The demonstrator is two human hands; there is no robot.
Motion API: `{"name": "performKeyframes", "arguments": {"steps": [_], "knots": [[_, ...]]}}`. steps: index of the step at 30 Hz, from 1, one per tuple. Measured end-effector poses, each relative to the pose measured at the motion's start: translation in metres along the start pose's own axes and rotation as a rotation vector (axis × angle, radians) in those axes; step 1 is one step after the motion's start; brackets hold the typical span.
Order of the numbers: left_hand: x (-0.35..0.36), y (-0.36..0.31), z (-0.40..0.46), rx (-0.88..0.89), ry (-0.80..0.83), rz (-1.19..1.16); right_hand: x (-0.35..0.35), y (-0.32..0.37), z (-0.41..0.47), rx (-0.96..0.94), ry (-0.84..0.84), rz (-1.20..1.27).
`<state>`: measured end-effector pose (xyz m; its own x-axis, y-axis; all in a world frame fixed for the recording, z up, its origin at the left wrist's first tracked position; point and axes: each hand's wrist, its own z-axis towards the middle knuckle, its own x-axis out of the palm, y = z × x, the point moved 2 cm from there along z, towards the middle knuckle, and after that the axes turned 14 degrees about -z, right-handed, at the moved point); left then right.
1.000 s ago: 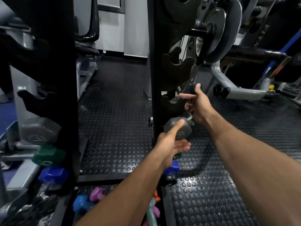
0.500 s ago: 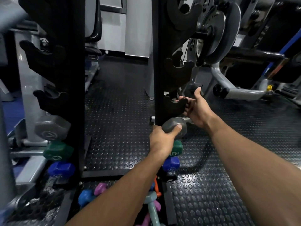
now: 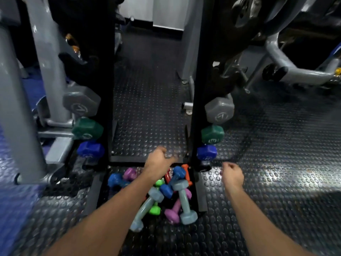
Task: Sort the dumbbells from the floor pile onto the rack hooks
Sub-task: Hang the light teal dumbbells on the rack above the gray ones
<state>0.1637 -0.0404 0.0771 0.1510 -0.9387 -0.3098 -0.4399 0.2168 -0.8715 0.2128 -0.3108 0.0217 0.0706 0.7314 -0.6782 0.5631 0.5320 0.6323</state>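
Both hands hang loosely curled and hold nothing — the left hand [image 3: 156, 161] over the pile [image 3: 166, 191] on the floor between the rack [image 3: 198, 89] posts, the right hand [image 3: 232, 175] just beside it. Best to take a top dumbbell by its handle — the pale blue one [image 3: 183, 201] lies free — not one pinned underneath.

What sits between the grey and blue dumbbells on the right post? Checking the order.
A green dumbbell, between grey dumbbell and blue dumbbell, in the head view.

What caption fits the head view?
Both empty hands, left hand and right hand, reach toward the floor pile below the racked dumbbells.
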Motion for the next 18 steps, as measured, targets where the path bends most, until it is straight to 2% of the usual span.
{"name": "performKeyframes", "arguments": {"steps": [4,8,12,15,18], "knots": [[-0.013,0.100,-0.002,-0.241,-0.093,0.008,0.078,-0.061,0.007,-0.004,0.302,-0.241],[-0.020,0.182,-0.008,-0.354,-0.113,-0.001,0.121,-0.031,-0.051,-0.193,0.536,-0.402],[-0.028,0.211,-0.007,-0.356,-0.102,-0.061,0.165,-0.028,-0.064,-0.314,0.613,-0.563],[-0.030,0.231,-0.003,-0.397,-0.103,-0.098,0.188,-0.028,-0.072,-0.369,0.605,-0.665],[-0.028,0.254,-0.003,-0.545,-0.163,-0.095,0.207,-0.030,-0.077,-0.400,0.591,-0.678]]}}
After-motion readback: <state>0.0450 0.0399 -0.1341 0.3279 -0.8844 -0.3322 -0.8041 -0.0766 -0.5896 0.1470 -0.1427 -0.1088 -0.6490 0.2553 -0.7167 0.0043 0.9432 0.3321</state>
